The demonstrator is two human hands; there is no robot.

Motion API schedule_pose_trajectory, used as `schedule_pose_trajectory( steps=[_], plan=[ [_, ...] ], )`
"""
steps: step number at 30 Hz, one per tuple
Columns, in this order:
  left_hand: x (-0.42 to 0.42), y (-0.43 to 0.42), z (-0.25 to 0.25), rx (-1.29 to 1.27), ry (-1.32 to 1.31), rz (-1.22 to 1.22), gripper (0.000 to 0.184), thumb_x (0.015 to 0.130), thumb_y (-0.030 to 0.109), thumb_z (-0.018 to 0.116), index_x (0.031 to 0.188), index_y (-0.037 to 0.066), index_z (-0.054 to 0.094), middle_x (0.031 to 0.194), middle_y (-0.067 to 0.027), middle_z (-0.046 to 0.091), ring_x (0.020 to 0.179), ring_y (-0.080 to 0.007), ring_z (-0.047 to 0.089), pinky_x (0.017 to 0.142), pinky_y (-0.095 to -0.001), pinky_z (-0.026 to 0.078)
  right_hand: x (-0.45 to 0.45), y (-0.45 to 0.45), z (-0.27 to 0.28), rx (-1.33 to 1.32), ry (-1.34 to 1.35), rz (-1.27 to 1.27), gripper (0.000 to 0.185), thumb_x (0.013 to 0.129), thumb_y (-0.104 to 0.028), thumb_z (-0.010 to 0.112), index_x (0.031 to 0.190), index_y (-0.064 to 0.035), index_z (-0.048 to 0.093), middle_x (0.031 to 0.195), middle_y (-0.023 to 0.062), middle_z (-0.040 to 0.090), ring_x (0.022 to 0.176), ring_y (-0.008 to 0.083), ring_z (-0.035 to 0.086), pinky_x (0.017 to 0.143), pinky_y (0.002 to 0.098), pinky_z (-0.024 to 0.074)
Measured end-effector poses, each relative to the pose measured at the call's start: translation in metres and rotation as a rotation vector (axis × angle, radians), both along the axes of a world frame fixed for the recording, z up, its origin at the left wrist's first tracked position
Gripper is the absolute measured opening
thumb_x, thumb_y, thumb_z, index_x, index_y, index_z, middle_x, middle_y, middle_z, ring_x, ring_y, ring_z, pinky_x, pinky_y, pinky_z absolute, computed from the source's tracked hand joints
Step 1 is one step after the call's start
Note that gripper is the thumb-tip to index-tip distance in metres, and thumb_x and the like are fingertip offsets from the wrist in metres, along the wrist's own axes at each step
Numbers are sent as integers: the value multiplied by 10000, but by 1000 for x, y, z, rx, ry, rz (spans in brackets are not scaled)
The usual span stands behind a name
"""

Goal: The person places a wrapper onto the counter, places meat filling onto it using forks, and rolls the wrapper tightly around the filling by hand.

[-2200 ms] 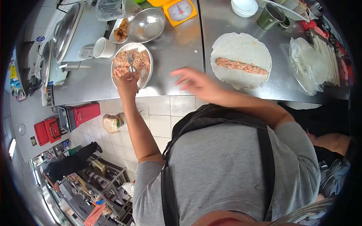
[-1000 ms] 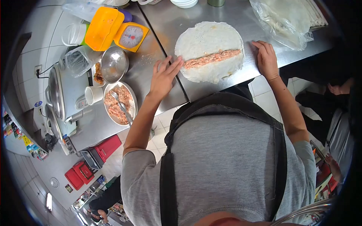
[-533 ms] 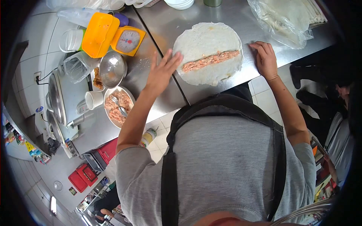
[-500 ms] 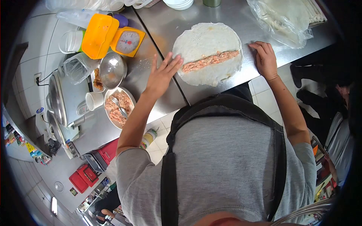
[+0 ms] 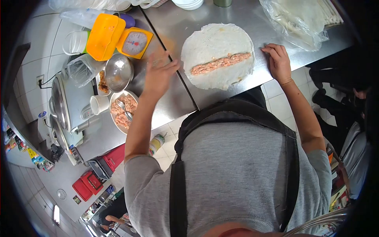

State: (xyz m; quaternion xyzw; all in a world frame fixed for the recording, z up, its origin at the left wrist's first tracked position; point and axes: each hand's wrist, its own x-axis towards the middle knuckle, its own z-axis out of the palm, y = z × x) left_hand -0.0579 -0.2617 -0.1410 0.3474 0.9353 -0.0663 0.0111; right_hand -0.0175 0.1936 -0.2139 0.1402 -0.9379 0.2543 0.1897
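Note:
A round, thin sheet of pale dough (image 5: 215, 37) lies flat on the steel table, with a strip of pink minced filling (image 5: 221, 63) laid across its lower half. My left hand (image 5: 158, 79) is in the air left of the sheet, apart from it. Its fingers are spread, slightly smeared by motion, and hold nothing. Just right of the sheet, my right hand (image 5: 279, 61) rests on the table with loosely bent fingers and nothing in them. An oval dish of minced filling (image 5: 128, 100) with a metal fork (image 5: 125, 110) in it stands beyond my left forearm.
A steel bowl (image 5: 119, 73), a white cup (image 5: 99, 105), an orange tub (image 5: 104, 37) and a dial scale (image 5: 135, 42) crowd the left side. A plastic bag of pale sheets (image 5: 294, 23) lies at the back right. A person (image 5: 347, 106) in dark clothes is at the right.
My left hand has moved left, away from the edge of the dough sheet. My right hand, the sheet and the filling strip stay as they were.

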Motion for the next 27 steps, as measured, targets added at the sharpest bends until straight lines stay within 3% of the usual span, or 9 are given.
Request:
schedule_pose_trajectory(
  steps=[4, 8, 11, 14, 16, 18, 20, 22, 27],
  plan=[
    [-16, -98, 42, 90, 385, 453, 493, 768, -5, 584, 1146, 239, 784, 1077, -50, 745, 1137, -223, 630, 949, -464, 389, 0, -2, 0, 1, 14, 11, 388, 753, 98, 605, 1076, -91, 712, 1131, 107, 655, 1056, 341, 601, 929, 431, 500],
    [-56, -175, 18, -89, 142, 819, 504, 827, 48, 535, 1223, 264, 760, 1213, -49, 734, 1335, -259, 536, 1071, -597, 324, -2, -1, -3, 16, 5, 15, 420, 733, 113, 581, 1078, -88, 711, 1136, 105, 647, 1055, 345, 596, 927, 436, 497],
    [-66, -198, -25, -214, 125, 701, 525, 849, 64, 572, 1297, 294, 720, 1292, -106, 703, 1355, -270, 545, 1104, -551, 325, -1, -3, -3, 11, -10, 15, 415, 737, 108, 584, 1080, -89, 709, 1148, 105, 644, 1061, 344, 593, 931, 437, 497],
    [-71, -187, 10, -325, -442, 719, 508, 853, 58, 549, 1254, 296, 749, 1291, -131, 703, 1291, -309, 604, 1112, -524, 367, 0, -2, 2, 20, -12, 6, 398, 746, 97, 595, 1079, -91, 706, 1151, 106, 645, 1064, 342, 593, 938, 437, 497],
    [-63, -210, 14, -36, -305, 609, 485, 865, -25, 458, 1169, 170, 783, 1242, -125, 724, 1187, -300, 673, 1055, -406, 474, 0, -1, 2, 15, -8, 5, 386, 752, 90, 600, 1075, -93, 704, 1147, 106, 646, 1063, 340, 593, 940, 436, 498],
    [-46, -145, 67, 233, -358, 721, 463, 848, -42, 480, 1165, 122, 775, 1221, -146, 730, 1164, -308, 682, 998, -402, 516, 0, -1, -2, -6, 0, 11, 375, 757, 85, 604, 1070, -95, 702, 1140, 106, 646, 1062, 338, 593, 940, 433, 499],
    [-36, -88, 69, 516, -382, 470, 411, 850, -16, 516, 1152, 93, 773, 1215, -158, 731, 1170, -301, 680, 1007, -389, 517, 1, 0, 0, -2, -2, 3, 369, 754, 85, 611, 1061, -100, 700, 1135, 96, 650, 1061, 332, 595, 936, 424, 503],
    [-35, -21, 53, 702, -458, 219, 363, 914, 50, 549, 1215, 105, 745, 1264, -148, 714, 1170, -266, 689, 1087, -416, 457, 0, 0, 0, 0, -2, 4, 369, 751, 85, 615, 1059, -102, 699, 1136, 89, 652, 1064, 328, 596, 935, 420, 504],
    [-47, 92, -12, 278, -336, 8, 513, 1076, 415, 455, 1482, 108, 524, 1543, -73, 504, 1484, -241, 392, 1261, -509, 158, 1, -1, 0, -7, 18, -11, 364, 735, 82, 631, 1041, -103, 697, 1123, 74, 656, 1063, 318, 599, 936, 414, 510]
  ],
)
